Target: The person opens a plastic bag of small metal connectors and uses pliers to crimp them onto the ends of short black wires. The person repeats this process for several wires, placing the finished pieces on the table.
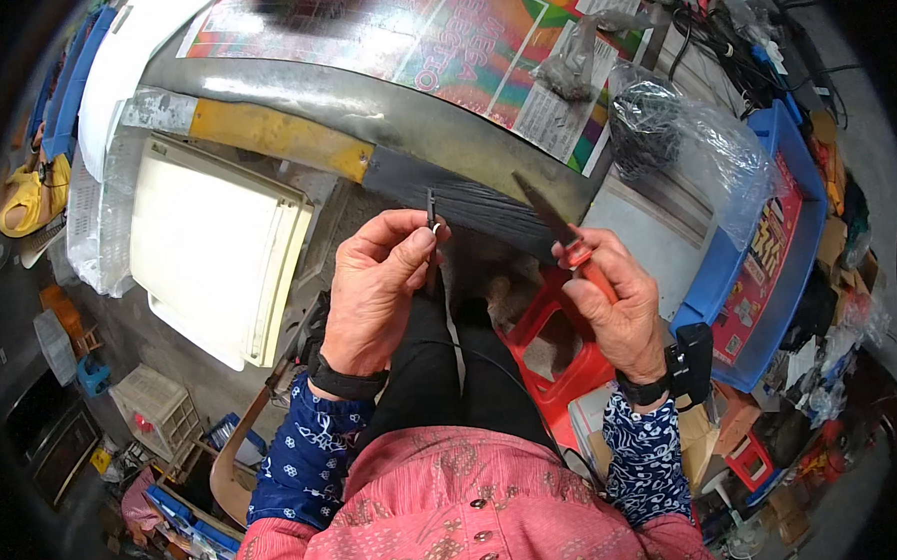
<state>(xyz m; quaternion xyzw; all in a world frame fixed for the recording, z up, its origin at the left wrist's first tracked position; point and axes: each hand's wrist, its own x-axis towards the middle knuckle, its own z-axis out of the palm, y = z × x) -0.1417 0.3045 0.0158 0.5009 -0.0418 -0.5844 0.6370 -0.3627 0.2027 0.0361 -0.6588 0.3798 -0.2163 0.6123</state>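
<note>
My left hand (382, 283) pinches a thin dark stick-like piece (430, 207) upright between thumb and fingertips. A small pale band shows on the piece by the fingers; its exact kind is unclear. In my right hand (617, 298), fingers wrap round the red handle of a knife (548, 211). Its dark, rusty-looking blade points up and to the left, apart from the piece. Both hands are held above my lap, before the near edge of the worktable (483, 143). A black cable runs across my lap.
Printed colourful sheets (438, 40) cover the tabletop. Clear bags of small dark parts (647, 121) lie at the right, beside a blue tray (801, 225). To the left stands a stack of cream plastic panels (217, 240). A red stool (547, 351) is below my right hand.
</note>
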